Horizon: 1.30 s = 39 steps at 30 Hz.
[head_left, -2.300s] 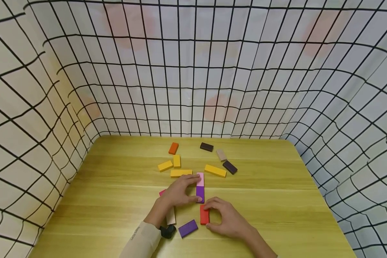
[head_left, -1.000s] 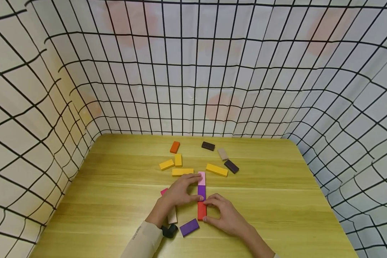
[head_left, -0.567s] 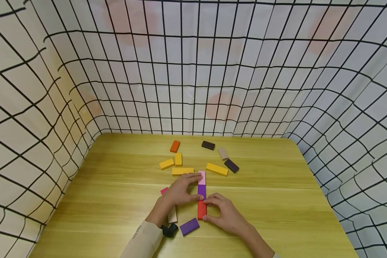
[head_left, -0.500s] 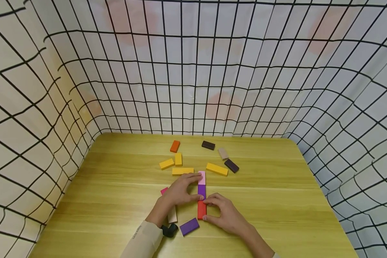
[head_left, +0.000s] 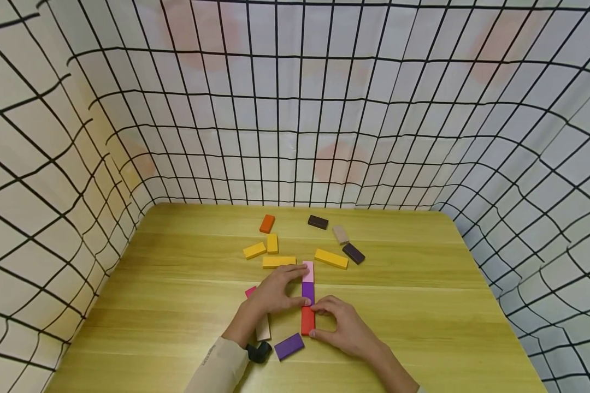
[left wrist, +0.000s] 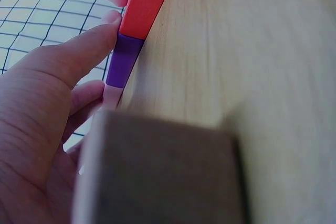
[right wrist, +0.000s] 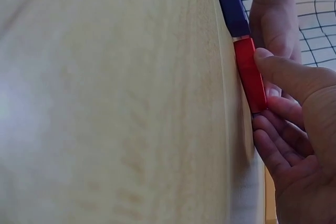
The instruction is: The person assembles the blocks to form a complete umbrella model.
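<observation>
Three wooden blocks lie end to end on the table: pink, purple and red. My left hand spans the pink and purple pair, fingertips on the pink one and thumb at the purple one's near end. With thumb and fingers my right hand pinches the red block near its two ends. In the left wrist view the red block meets the purple block; a blurred beige block fills the foreground. The right wrist view shows the right thumb on the red block.
Another purple block lies nearby. A beige block and a magenta block are partly behind the left forearm. Farther back are several yellow blocks, dark blocks and an orange block. Black mesh encloses the table.
Since the earliest frame, my right hand has slid the red block away from me and slightly left, up against the purple block. In the last half second both hands have stayed still.
</observation>
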Available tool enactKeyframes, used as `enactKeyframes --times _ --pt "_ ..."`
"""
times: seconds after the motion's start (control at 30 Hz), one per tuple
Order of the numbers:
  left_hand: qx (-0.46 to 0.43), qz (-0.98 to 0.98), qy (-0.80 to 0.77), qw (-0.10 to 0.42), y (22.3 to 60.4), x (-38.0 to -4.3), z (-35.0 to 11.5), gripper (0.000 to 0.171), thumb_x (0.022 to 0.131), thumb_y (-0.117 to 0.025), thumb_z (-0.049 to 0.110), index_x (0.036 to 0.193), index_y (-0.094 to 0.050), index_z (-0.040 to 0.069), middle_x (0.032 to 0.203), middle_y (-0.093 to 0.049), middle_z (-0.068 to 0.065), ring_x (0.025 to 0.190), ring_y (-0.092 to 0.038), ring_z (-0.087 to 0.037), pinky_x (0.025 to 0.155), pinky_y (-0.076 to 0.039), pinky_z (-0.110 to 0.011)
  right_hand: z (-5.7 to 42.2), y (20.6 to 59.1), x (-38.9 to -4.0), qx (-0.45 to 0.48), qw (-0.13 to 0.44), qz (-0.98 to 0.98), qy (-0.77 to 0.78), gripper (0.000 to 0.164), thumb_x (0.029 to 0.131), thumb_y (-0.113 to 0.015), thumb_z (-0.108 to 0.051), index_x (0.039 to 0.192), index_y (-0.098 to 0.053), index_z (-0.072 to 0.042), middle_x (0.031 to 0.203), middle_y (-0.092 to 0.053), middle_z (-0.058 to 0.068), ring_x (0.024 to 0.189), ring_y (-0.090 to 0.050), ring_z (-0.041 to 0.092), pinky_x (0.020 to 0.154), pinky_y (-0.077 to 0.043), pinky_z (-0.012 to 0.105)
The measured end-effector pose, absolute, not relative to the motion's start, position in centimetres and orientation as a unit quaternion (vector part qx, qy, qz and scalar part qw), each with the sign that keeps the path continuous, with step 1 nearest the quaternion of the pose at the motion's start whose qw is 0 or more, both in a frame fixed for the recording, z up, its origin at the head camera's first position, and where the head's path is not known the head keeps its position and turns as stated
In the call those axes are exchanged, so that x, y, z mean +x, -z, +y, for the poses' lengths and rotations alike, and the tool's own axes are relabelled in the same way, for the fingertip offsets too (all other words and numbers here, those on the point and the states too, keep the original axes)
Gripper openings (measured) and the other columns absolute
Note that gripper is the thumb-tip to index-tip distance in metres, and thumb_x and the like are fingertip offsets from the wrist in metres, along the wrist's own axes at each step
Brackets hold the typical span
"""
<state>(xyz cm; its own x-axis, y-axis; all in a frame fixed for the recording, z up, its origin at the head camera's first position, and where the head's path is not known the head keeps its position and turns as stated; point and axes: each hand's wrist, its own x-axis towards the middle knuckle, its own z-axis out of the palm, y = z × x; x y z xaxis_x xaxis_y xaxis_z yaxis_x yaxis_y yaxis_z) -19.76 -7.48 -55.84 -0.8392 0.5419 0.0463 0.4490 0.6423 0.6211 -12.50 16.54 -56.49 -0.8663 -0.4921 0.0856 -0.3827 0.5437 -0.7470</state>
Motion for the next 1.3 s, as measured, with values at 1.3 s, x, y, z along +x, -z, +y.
enactKeyframes --times 1.3 --pt "0.315 0.915 -0.234 0.095 54.9 -18.7 -7.4 0.124 0.064 -0.082 0.076 0.163 -0.033 0.021 0.171 -0.027 0.004 0.155 -0.031 -0.026 0.12 -0.039 -0.053 17.2 56.1 -14.5 -0.262 0.04 0.866 0.425 0.03 0.096 -0.074 -0.02 0.124 -0.07 -0.01 0.12 -0.069 0.001 0.104 -0.068 0.017 0.091 -0.059 0.033"
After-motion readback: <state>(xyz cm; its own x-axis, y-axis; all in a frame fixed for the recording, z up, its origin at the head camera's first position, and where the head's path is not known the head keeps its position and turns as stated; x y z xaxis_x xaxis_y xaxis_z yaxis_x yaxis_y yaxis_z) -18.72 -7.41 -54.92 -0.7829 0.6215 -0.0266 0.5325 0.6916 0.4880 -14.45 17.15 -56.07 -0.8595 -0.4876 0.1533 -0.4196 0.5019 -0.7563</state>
